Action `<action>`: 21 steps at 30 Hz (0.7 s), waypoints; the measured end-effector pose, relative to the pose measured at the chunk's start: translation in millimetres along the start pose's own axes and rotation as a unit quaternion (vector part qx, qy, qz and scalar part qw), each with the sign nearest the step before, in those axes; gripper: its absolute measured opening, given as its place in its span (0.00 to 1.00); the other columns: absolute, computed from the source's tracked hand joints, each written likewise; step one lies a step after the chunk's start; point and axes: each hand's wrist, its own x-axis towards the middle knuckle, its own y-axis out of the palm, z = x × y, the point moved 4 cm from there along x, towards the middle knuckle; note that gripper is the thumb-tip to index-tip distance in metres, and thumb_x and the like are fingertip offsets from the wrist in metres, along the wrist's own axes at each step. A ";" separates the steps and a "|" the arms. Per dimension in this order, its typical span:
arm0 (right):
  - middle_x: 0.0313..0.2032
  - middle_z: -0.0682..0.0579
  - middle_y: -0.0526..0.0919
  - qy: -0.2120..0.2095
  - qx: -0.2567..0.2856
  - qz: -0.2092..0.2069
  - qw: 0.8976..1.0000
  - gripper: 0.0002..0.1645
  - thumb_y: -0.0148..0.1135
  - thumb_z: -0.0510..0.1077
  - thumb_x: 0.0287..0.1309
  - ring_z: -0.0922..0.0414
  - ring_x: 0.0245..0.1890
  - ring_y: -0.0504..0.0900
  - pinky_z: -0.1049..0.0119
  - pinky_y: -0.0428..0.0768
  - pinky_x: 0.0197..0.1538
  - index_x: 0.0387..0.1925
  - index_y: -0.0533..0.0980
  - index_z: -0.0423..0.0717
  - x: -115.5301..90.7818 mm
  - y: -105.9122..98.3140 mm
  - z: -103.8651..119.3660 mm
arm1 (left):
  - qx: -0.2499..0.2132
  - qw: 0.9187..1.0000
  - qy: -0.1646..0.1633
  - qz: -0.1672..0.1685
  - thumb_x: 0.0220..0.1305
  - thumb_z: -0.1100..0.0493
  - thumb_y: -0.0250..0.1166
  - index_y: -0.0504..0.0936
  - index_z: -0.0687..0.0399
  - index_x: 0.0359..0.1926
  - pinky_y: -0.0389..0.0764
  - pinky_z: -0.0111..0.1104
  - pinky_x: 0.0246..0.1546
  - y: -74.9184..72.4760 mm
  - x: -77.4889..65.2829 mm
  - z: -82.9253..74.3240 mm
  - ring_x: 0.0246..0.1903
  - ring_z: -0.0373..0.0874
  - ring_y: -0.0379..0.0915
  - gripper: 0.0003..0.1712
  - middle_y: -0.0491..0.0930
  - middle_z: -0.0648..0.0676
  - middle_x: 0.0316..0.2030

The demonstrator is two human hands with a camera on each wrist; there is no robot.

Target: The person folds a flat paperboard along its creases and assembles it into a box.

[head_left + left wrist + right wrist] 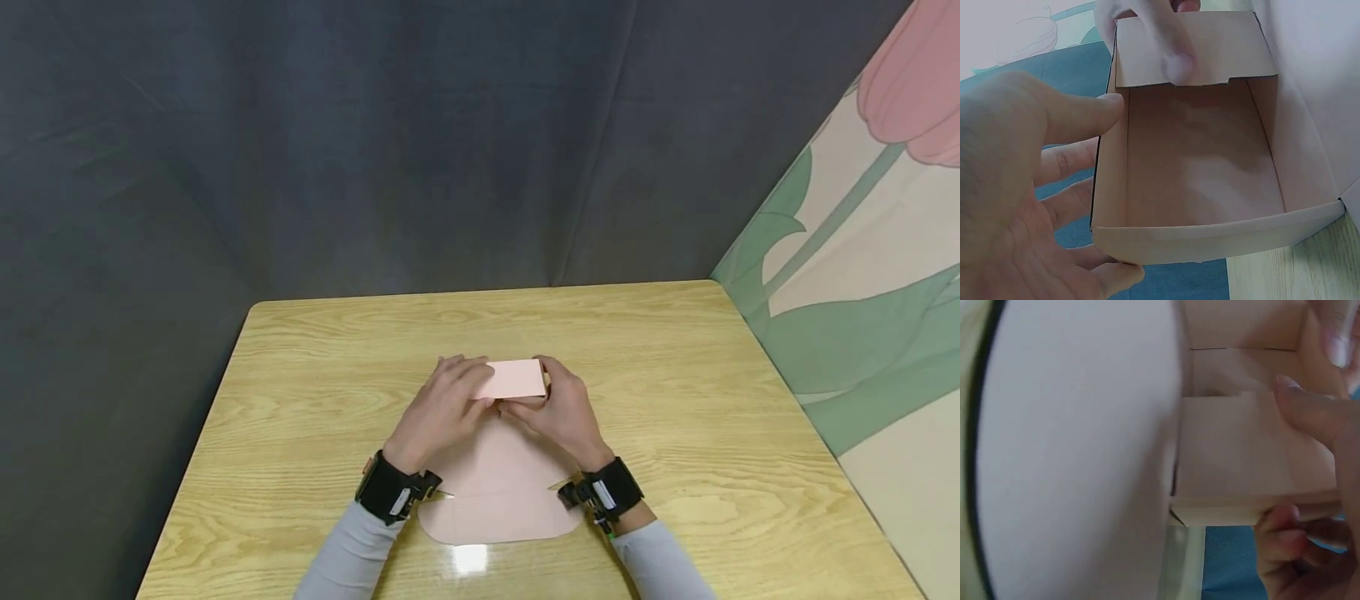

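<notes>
Pale pink box (1200, 162), open, flap (1229, 47) folded inward.

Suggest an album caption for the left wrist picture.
Left hand grips an open pink box while the right thumb rests on its end flap.

Cloth-screened workspace (dark curtain (420, 150), wood-grain table (300, 408))

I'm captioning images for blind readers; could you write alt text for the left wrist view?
An open, pale pinkish box is held by two hands. The left hand grips one side wall, thumb over its edge, while the right hand lays its thumb on a flap across the far end.
</notes>
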 end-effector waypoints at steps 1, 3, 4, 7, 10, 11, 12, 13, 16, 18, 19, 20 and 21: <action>0.46 0.43 0.87 -0.006 -0.015 -0.010 1.000 0.49 0.90 0.56 0.43 0.55 0.33 0.84 0.62 0.85 0.33 0.61 0.76 0.37 1.0 1.2 0.2 | -0.001 1.000 0.002 -0.002 0.75 0.56 0.69 0.81 0.56 0.66 0.66 0.64 0.75 0.2 0.4 -0.2 0.70 0.66 0.72 0.22 0.78 0.61 0.70; 0.44 0.40 0.88 -0.016 -0.039 -0.030 0.999 0.47 0.90 0.55 0.42 0.51 0.38 0.86 0.57 0.87 0.39 0.57 0.77 0.35 2.5 3.0 0.1 | -0.003 1.000 0.005 -0.004 0.75 0.56 0.69 0.81 0.56 0.65 0.66 0.65 0.74 0.4 0.8 -0.6 0.69 0.66 0.73 0.22 0.78 0.61 0.70; 0.43 0.39 0.88 -0.018 -0.045 -0.039 0.998 0.46 0.90 0.54 0.41 0.49 0.38 0.87 0.55 0.88 0.39 0.56 0.77 0.34 2.9 3.6 0.0 | -0.005 1.000 0.006 -0.004 0.75 0.56 0.69 0.81 0.56 0.65 0.67 0.65 0.74 0.3 0.8 -0.7 0.69 0.66 0.73 0.22 0.78 0.61 0.70; 0.41 0.36 0.89 -0.024 -0.048 -0.060 0.997 0.42 0.90 0.49 0.39 0.45 0.38 0.89 0.50 0.89 0.39 0.53 0.78 0.32 4.0 5.2 0.1 | -0.003 1.000 0.006 -0.006 0.74 0.56 0.69 0.81 0.56 0.65 0.67 0.66 0.74 -0.3 0.5 -1.0 0.69 0.64 0.73 0.22 0.78 0.61 0.69; 0.40 0.35 0.89 -0.028 -0.052 -0.072 0.996 0.39 0.89 0.45 0.40 0.43 0.38 0.90 0.48 0.89 0.39 0.51 0.79 0.32 4.4 5.9 1.6 | -0.002 1.000 0.003 -0.005 0.74 0.56 0.70 0.81 0.56 0.65 0.67 0.66 0.74 -0.4 0.1 -0.8 0.69 0.64 0.73 0.22 0.78 0.61 0.70; 0.40 0.35 0.89 -0.027 -0.054 -0.075 0.995 0.38 0.88 0.44 0.40 0.42 0.38 0.90 0.47 0.90 0.40 0.51 0.79 0.31 4.3 6.1 2.1 | -0.001 1.000 0.002 -0.004 0.74 0.56 0.70 0.81 0.56 0.65 0.67 0.65 0.74 -0.1 0.0 -0.9 0.69 0.64 0.73 0.22 0.78 0.61 0.70; 0.40 0.34 0.89 -0.025 -0.057 -0.077 0.995 0.37 0.88 0.42 0.40 0.41 0.39 0.90 0.47 0.90 0.40 0.51 0.79 0.31 4.4 6.2 2.5 | -0.003 1.000 0.002 -0.003 0.74 0.56 0.70 0.81 0.57 0.65 0.67 0.66 0.74 0.2 0.0 -1.0 0.69 0.64 0.73 0.22 0.78 0.61 0.70; 0.39 0.34 0.89 -0.022 -0.060 -0.078 0.995 0.36 0.87 0.41 0.39 0.40 0.39 0.90 0.46 0.90 0.40 0.50 0.79 0.31 4.4 6.3 2.9 | -0.003 1.000 0.001 -0.001 0.74 0.56 0.69 0.81 0.57 0.65 0.66 0.65 0.74 0.4 -0.1 -1.1 0.70 0.64 0.73 0.22 0.78 0.61 0.70; 0.39 0.33 0.89 -0.010 -0.070 -0.078 0.994 0.34 0.85 0.37 0.39 0.38 0.39 0.91 0.45 0.90 0.41 0.49 0.80 0.30 4.9 6.8 3.5 | 0.000 1.000 -0.001 0.004 0.75 0.55 0.69 0.81 0.57 0.66 0.66 0.65 0.75 0.7 -0.7 -1.5 0.70 0.64 0.72 0.23 0.77 0.61 0.70; 0.40 0.33 0.89 -0.001 -0.074 -0.077 0.994 0.32 0.83 0.33 0.38 0.38 0.39 0.91 0.45 0.90 0.41 0.49 0.80 0.31 5.2 7.3 3.1 | 0.001 1.000 -0.002 0.005 0.75 0.54 0.68 0.81 0.56 0.66 0.66 0.64 0.75 0.7 -0.9 -1.5 0.70 0.64 0.72 0.23 0.77 0.61 0.71; 0.40 0.33 0.90 0.002 -0.074 -0.077 0.994 0.32 0.82 0.31 0.37 0.38 0.39 0.91 0.45 0.90 0.41 0.49 0.80 0.31 5.4 7.7 3.0 | 0.003 1.000 -0.003 0.006 0.75 0.54 0.68 0.81 0.56 0.66 0.65 0.64 0.76 0.5 -1.2 -1.6 0.71 0.63 0.72 0.23 0.77 0.60 0.71; 0.40 0.34 0.90 0.005 -0.074 -0.076 0.994 0.31 0.80 0.30 0.37 0.38 0.40 0.91 0.45 0.90 0.41 0.48 0.80 0.31 5.7 8.0 3.0 | 0.004 1.000 -0.004 0.006 0.75 0.54 0.68 0.81 0.56 0.66 0.65 0.63 0.76 0.2 -1.2 -1.6 0.70 0.63 0.72 0.23 0.77 0.60 0.71; 0.40 0.34 0.90 0.008 -0.073 -0.075 0.994 0.31 0.79 0.28 0.36 0.39 0.39 0.91 0.46 0.90 0.41 0.48 0.80 0.31 5.9 8.2 2.9 | 0.004 1.000 -0.004 0.005 0.75 0.54 0.68 0.81 0.56 0.66 0.66 0.63 0.76 0.0 -1.3 -1.7 0.70 0.63 0.72 0.23 0.77 0.60 0.71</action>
